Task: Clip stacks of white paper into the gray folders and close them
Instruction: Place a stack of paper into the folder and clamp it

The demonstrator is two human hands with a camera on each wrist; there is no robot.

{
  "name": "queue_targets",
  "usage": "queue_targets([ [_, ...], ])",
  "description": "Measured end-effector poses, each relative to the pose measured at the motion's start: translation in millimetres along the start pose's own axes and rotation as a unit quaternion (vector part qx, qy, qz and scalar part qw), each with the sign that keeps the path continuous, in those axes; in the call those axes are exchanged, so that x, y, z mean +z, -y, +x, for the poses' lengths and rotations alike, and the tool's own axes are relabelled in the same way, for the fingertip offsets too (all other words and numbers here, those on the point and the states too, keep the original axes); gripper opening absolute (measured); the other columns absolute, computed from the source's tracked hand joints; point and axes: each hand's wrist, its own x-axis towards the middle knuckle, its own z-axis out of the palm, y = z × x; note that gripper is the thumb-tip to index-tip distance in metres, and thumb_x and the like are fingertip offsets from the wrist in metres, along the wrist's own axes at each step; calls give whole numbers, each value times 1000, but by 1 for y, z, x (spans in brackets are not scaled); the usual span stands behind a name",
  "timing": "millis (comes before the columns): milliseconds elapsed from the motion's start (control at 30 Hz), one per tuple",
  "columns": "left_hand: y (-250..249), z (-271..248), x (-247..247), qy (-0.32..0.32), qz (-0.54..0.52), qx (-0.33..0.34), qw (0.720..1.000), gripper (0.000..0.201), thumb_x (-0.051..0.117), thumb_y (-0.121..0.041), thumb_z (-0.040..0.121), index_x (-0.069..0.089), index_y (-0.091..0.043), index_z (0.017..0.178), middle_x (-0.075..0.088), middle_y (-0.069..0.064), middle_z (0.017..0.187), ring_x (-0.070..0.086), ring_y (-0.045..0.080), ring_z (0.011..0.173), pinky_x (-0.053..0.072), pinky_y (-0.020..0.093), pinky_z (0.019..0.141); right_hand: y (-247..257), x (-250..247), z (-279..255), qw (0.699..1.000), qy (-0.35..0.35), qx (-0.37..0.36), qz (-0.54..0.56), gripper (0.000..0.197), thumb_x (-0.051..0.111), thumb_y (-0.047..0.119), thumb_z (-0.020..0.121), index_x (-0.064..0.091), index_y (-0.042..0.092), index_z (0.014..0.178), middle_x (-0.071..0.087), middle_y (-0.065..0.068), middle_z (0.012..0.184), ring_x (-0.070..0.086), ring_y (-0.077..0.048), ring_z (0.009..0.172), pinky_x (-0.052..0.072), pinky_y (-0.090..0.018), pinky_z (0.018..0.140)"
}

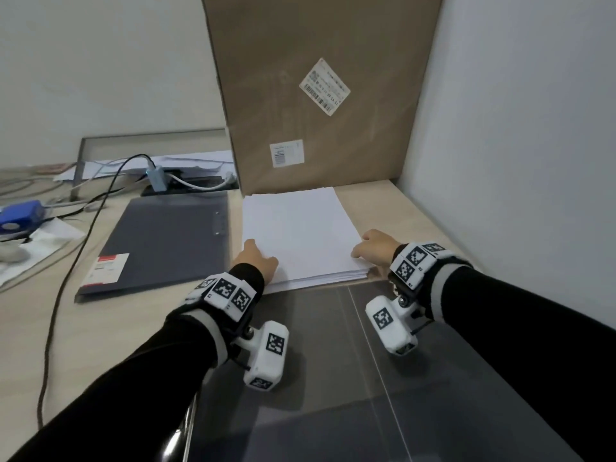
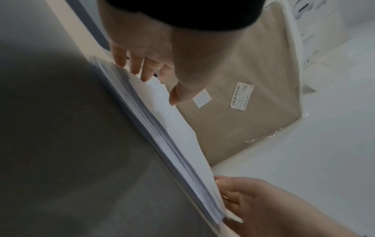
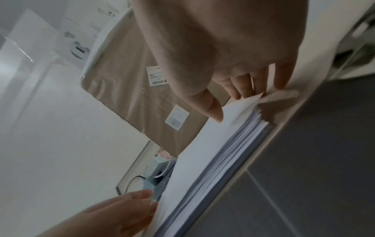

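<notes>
Left hand [image 1: 256, 258], right hand [image 1: 375, 248] pinch opposite sides of paper stack [image 1: 296, 228].

Both arms are extended forward, forearms roughly parallel, wrists low. Left hand [image 1: 256, 258] is closed on the left edge of the paper stack [image 1: 296, 228]: thumb laid on top, fingers run down the side. Right hand [image 1: 375, 248] is closed on the right edge near the corner: thumb on top, fingers tucked at the edge.
</notes>
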Motion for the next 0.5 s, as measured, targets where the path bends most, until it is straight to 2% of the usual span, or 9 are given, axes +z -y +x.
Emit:
queue_targets([
  [33, -1, 3, 0, -2, 3, -5, 1000, 66, 51, -19, 91, 20, -6, 148, 37, 17, 149, 39, 33, 135, 35, 37, 109, 0, 2, 6, 1000, 9, 5, 22, 42, 55, 11, 83, 49, 0, 122, 54, -14, 120, 61, -32, 90, 47, -28, 66],
  [67, -3, 5, 0, -4, 7, -9, 1000, 65, 52, -21, 91, 23, -5, 147, 38, 16, 148, 40, 33, 134, 36, 36, 108, 0, 4, 9, 999, 19, 14, 47, 39, 57, 14, 78, 49, 3, 115, 54, -14, 116, 60, -33, 94, 51, -33, 71],
  [133, -8, 6, -3, -6, 7, -14, 1000, 59, 51, -21, 91, 31, -1, 143, 41, 16, 146, 42, 33, 132, 37, 34, 103, -2, 6, 18, 996, 34, 29, 74, 42, 61, 19, 71, 44, 12, 109, 49, -11, 113, 55, -32, 107, 50, -43, 92],
  [167, -11, 7, -5, -5, 3, -19, 1000, 55, 51, -19, 92, 34, 1, 140, 43, 17, 144, 44, 33, 131, 38, 32, 98, -3, 6, 21, 996, 37, 33, 76, 49, 62, 21, 67, 44, 13, 111, 50, -11, 114, 54, -32, 112, 48, -47, 97],
  [233, -15, 10, -9, -3, -2, -34, 999, 50, 52, -17, 92, 40, 5, 136, 48, 19, 140, 47, 34, 127, 38, 30, 89, -3, 6, 22, 996, 36, 28, 71, 65, 63, 26, 60, 48, 7, 120, 54, -13, 122, 55, -34, 116, 47, -50, 99],
  [300, -13, 14, -13, -9, -6, -43, 999, 45, 54, -18, 89, 49, 6, 128, 55, 20, 132, 53, 36, 120, 41, 31, 86, -3, 7, 19, 997, 43, 19, 59, 70, 65, 26, 62, 49, 3, 126, 56, -13, 125, 55, -34, 117, 46, -49, 101],
  [400, -12, 19, -18, -30, -7, -33, 999, 37, 48, -13, 86, 56, 6, 116, 59, 24, 123, 54, 40, 115, 44, 41, 98, -5, 9, 21, 998, 62, 14, 28, 68, 66, 27, 65, 49, 6, 127, 56, -8, 125, 54, -31, 117, 45, -45, 102],
  [467, -18, 20, -18, -22, 0, -15, 1000, 35, 42, -7, 88, 56, 7, 117, 59, 24, 123, 54, 40, 115, 44, 41, 98, -7, 10, 26, 997, 74, 8, -3, 74, 65, 33, 58, 49, 8, 126, 56, -8, 127, 56, -30, 114, 46, -45, 101],
  [500, -22, 19, -17, -14, 8, -10, 1000, 36, 40, -6, 90, 54, 8, 120, 57, 24, 125, 54, 40, 116, 43, 40, 98, -6, 10, 26, 997, 78, 8, -14, 70, 65, 33, 60, 50, 6, 123, 56, -8, 125, 56, -29, 111, 47, -45, 99],
])
